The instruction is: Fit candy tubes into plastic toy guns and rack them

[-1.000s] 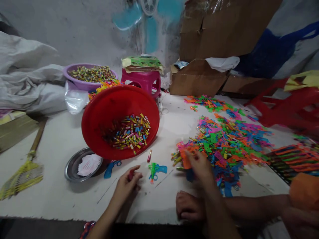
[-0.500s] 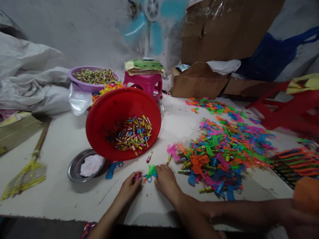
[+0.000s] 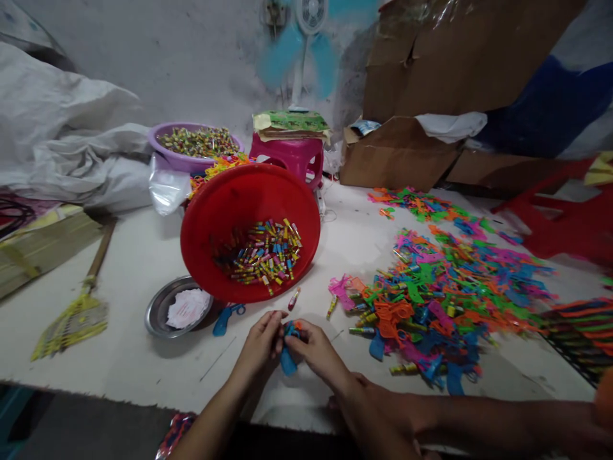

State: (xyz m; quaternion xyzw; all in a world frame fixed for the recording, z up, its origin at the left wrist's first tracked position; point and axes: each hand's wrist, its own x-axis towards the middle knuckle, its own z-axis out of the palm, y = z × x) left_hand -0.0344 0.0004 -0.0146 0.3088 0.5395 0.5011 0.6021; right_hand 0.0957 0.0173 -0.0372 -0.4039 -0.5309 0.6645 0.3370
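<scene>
A white table [image 3: 349, 236] fills most of the view, with a grey, spotty wall [image 3: 201, 57] behind it. A fan [image 3: 312, 16] stands by the wall above a pink stool [image 3: 282, 153]. Big brown boxes [image 3: 397, 156] sit at the back, and white sacks [image 3: 86, 134] slump on the left. A red bowl [image 3: 225, 207] tips toward us with little tubes inside. A silver bowl [image 3: 157, 313] with white papers is near it. A big pile of bright toy guns [image 3: 431, 287] lies on the right.

The blue toy gun [image 3: 288, 363] is between the two hands, close to the front edge of the table. The right hand [image 3: 313, 350] pinches it with thumb and fingers. The left hand [image 3: 261, 342] has its fingers curled together right beside the top of the gun, but I can't tell if it grips anything.

Fingers hide the top of the gun. The fan blades are a blur, and the picture cuts off the fan's top. Another person's arm [image 3: 469, 418] comes in from the right, partly behind the right arm, so its hand is hard to see. A red stool [image 3: 569, 220] is cut off at the right edge.
</scene>
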